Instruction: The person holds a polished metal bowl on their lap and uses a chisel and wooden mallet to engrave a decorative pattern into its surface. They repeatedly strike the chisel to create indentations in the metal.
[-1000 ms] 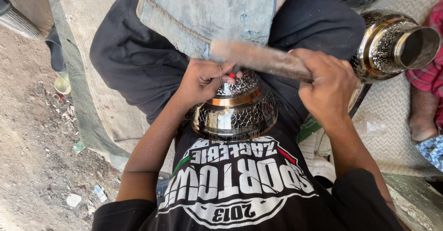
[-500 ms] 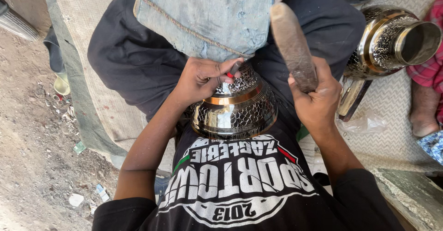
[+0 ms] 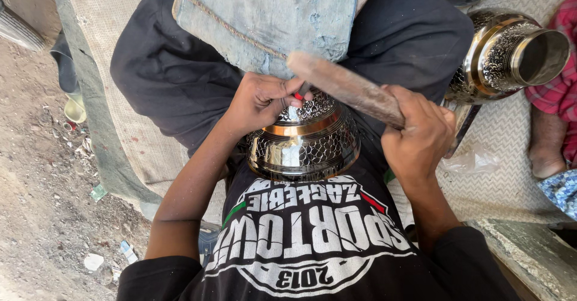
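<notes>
Left hand [image 3: 261,100] at frame centre, fingers pinched around a small red-tipped tool [image 3: 299,95] pressed to the top of an engraved metal pot [image 3: 303,139] wedged in the lap; right hand [image 3: 418,136] right of centre, clenched around a wooden mallet [image 3: 345,88] slanting up-left, its head just above the tool. Beyond the hands, a denim cloth [image 3: 270,15] across dark trousers [image 3: 174,79] at the top, a woven mat [image 3: 508,157] beneath. At upper right, a second engraved pot [image 3: 511,54] on its side, mouth toward the right edge; at far right, another person's bare foot [image 3: 547,148]; along the left, bare littered dirt [image 3: 42,175].
</notes>
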